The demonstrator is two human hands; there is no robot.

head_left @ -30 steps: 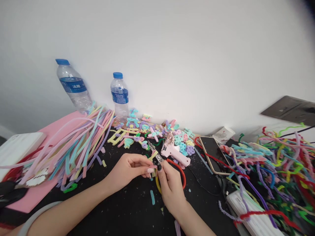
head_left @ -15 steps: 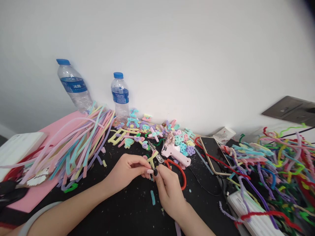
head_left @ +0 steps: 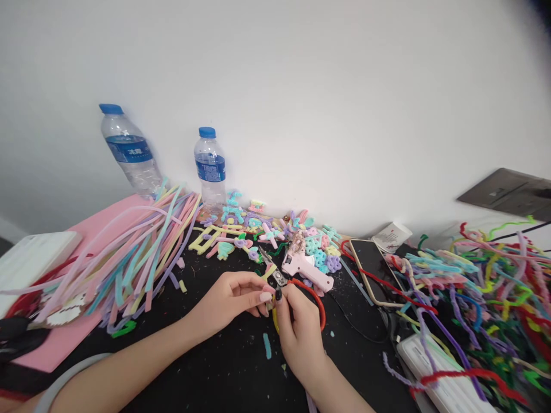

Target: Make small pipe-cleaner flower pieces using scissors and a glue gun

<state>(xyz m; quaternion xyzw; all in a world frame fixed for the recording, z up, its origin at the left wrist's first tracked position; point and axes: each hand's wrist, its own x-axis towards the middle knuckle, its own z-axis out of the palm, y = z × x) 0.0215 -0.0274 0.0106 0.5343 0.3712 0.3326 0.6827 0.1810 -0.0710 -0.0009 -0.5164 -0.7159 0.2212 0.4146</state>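
Note:
My left hand is closed in a pinch, with a short yellow pipe cleaner piece sticking up at its fingertips. Right beside it, my right hand has thumb and fingers pressed together; whatever lies between them is hidden. Scissors lie just beyond the hands, with an orange handle loop showing behind my right hand. A yellow curve shows at that hand's left edge. Below the fingertips, a short blue pipe cleaner piece rests on the black tabletop.
Behind the hands are a pink glue gun and several pipe cleaner shapes. Long pastel pipe cleaners pile up at left, near two bottles. At right are a phone, a white box and tangled pipe cleaners.
Both hands have shifted slightly to the right, with the fingertips still close together. Less of the yellow piece shows, and a yellow curve now appears beside my right hand.

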